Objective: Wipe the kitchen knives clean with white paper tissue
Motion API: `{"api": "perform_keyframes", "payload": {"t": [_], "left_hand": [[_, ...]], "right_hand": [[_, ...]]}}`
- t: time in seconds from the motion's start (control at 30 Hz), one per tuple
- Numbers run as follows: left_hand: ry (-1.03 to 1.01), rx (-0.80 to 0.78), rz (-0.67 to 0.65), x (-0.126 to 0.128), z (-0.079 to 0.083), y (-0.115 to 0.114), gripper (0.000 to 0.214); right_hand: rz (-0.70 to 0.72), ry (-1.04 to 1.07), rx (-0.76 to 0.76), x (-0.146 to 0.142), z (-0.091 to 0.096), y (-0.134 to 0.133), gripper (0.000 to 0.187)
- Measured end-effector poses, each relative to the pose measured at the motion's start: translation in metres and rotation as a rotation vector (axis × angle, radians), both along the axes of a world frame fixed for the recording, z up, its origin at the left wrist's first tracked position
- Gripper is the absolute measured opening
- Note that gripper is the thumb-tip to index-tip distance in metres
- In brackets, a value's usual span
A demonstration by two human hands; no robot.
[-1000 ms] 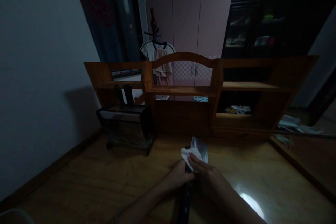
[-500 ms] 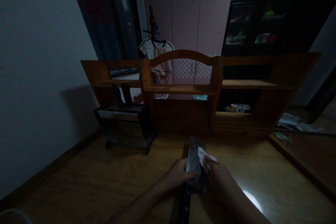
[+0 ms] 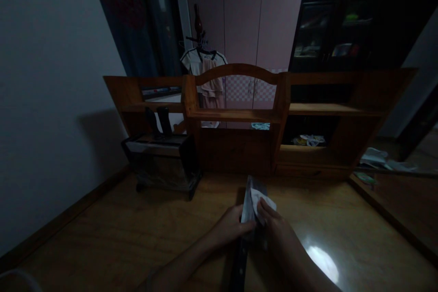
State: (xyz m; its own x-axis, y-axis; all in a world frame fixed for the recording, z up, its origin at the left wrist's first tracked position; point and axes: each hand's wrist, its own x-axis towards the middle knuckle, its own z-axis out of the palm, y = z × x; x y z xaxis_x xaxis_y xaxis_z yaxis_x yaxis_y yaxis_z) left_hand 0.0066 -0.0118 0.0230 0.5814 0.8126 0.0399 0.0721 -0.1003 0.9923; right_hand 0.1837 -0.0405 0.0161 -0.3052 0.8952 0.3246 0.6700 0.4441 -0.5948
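Observation:
A broad-bladed kitchen cleaver (image 3: 245, 212) is held above the wooden tabletop, its black riveted handle toward me and its blade pointing away. My left hand (image 3: 232, 226) grips the blade near the handle, thumb across the face and fingers hidden behind it. My right hand (image 3: 272, 221) is closed on a white cloth or tissue (image 3: 262, 198) that lies against the right side of the blade. At the left of the tabletop stands a knife block (image 3: 160, 164) with black handles sticking up from it.
A wooden shelf unit (image 3: 236, 114) runs along the back of the table (image 3: 137, 237). A white wall (image 3: 61, 100) borders the left side. Beyond are a pink wardrobe (image 3: 239, 27) and clothes on a stand (image 3: 203, 64). Light reflects off the tabletop at the right.
My right hand has shifted a little left with the white cloth, which now covers more of the blade's face. My left hand keeps its grip on the cleaver.

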Motion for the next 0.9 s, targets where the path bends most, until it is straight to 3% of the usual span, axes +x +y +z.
{"api": "perform_keyframes", "payload": {"t": [0.1, 0.2, 0.43, 0.67, 0.9], "left_hand": [[-0.006, 0.025, 0.011, 0.0, -0.004, 0.001, 0.036], [0.048, 0.057, 0.038, 0.0, -0.008, 0.003, 0.026], [0.118, 0.084, 0.076, -0.001, -0.003, 0.001, 0.02], [0.114, 0.055, 0.094, 0.0, -0.004, 0.002, 0.017], [0.076, 0.045, 0.059, 0.001, -0.006, 0.002, 0.023]], "right_hand": [[-0.023, -0.012, -0.038, -0.009, 0.001, -0.006, 0.061], [0.069, 0.068, -0.012, -0.014, 0.0, -0.011, 0.065], [0.217, 0.123, 0.033, -0.01, 0.02, -0.012, 0.059], [0.224, 0.132, 0.074, -0.011, 0.022, -0.008, 0.056], [0.112, 0.045, 0.036, -0.012, 0.022, -0.009, 0.052]]}}
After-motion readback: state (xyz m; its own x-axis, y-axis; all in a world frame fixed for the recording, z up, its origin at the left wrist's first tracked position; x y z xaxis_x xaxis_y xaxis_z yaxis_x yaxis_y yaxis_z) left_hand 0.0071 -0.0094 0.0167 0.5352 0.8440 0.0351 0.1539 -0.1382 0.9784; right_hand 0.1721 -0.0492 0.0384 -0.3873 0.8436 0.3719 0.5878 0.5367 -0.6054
